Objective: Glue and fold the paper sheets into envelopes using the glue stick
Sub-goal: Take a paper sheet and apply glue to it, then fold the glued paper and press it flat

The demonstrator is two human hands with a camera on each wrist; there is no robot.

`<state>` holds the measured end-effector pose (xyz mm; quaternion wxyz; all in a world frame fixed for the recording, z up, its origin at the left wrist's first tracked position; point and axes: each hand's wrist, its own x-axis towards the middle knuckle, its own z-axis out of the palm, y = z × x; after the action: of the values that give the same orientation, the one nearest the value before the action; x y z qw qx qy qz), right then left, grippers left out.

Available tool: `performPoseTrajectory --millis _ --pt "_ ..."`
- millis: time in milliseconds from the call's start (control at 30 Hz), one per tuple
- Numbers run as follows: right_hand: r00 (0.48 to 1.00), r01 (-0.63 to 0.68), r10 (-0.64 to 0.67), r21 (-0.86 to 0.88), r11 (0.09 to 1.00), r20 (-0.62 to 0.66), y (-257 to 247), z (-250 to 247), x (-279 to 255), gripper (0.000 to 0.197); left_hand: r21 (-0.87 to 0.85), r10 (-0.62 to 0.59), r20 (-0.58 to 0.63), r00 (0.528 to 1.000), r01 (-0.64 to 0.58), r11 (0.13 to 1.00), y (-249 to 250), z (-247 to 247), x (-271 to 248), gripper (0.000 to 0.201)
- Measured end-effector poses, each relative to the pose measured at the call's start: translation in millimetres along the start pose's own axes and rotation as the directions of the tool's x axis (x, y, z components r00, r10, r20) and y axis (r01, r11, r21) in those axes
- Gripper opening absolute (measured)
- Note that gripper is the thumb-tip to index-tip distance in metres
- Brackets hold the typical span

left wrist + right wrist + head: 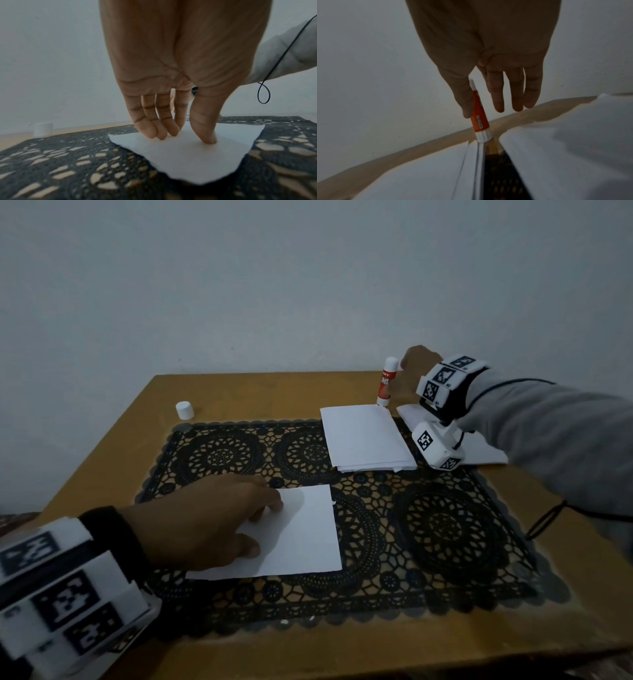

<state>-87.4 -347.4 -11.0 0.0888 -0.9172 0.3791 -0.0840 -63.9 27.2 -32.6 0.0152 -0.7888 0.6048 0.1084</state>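
Note:
A folded white paper sheet (301, 535) (188, 155) lies on the black lace mat (445, 525) in front of me. My left hand (265, 525) (186, 139) presses on its left part with straight fingertips (161, 135) and thumb. The orange and white glue stick (386, 383) (479, 116) stands upright and uncapped at the back of the table. My right hand (402, 378) (482, 112) is at it. Its thumb lies along the stick, while its fingers (517, 102) hang straight and apart from it. The stick's white cap (184, 410) (42, 129) stands at the back left.
A stack of white sheets (363, 440) (419, 175) lies at the mat's back right, just in front of the glue stick. More white paper (486, 451) (565, 148) lies under my right wrist. The brown table (102, 467) meets a pale wall behind.

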Motion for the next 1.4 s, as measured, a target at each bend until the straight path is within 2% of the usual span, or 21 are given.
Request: performPoseTrajectory --millis 67,133,200,267,400,533,733,867,1133,1300,1400 --pt "1.000 -0.003 0.003 -0.013 1.000 -0.006 4 -12 -4 0.049 0.012 -0.010 0.002 1.000 0.010 1.000 3 0 -1 0.053" --pt "0.999 -0.005 0.007 -0.039 0.999 0.040 6 -30 -24 0.042 0.035 -0.022 -0.007 1.000 0.023 0.999 7 0 -3 0.053" --pt "0.995 0.032 -0.021 -0.108 0.994 0.097 12 -41 -49 0.034 0.060 -0.037 -0.023 0.999 0.038 0.997 11 1 -6 0.055" --pt "0.986 0.122 -0.097 -0.196 0.973 0.133 27 -45 -73 0.034 0.091 -0.047 -0.040 0.998 0.051 0.995 15 2 -8 0.056" --pt "0.907 0.384 -0.289 -0.319 0.867 0.306 56 -45 -122 0.039 0.125 -0.073 -0.056 0.996 0.079 0.989 22 4 -12 0.054" --pt "0.833 0.536 -0.391 -0.397 0.745 0.391 62 -43 -149 0.045 0.153 -0.070 -0.075 0.995 0.081 0.985 29 4 -17 0.054" --pt "0.823 0.565 -0.429 -0.456 0.687 0.372 61 -30 -148 0.043 0.142 -0.072 -0.102 0.992 0.086 0.986 30 8 -24 0.055" --pt "0.824 0.557 -0.421 -0.410 0.722 0.378 63 -22 -142 0.037 0.120 -0.072 -0.107 0.992 0.085 0.989 28 9 -24 0.054" --pt "0.827 0.554 -0.482 -0.270 0.788 0.290 66 -21 -138 0.015 0.094 -0.069 -0.093 0.993 0.078 0.993 23 6 -21 0.052" --pt "0.859 0.505 -0.477 -0.156 0.849 0.188 71 -21 -134 0.011 0.088 -0.078 -0.092 0.993 0.086 0.992 23 5 -22 0.051" --pt "0.888 0.459 -0.454 -0.129 0.879 0.069 72 -18 -133 0.011 0.083 -0.084 -0.098 0.992 0.092 0.992 26 4 -25 0.047"
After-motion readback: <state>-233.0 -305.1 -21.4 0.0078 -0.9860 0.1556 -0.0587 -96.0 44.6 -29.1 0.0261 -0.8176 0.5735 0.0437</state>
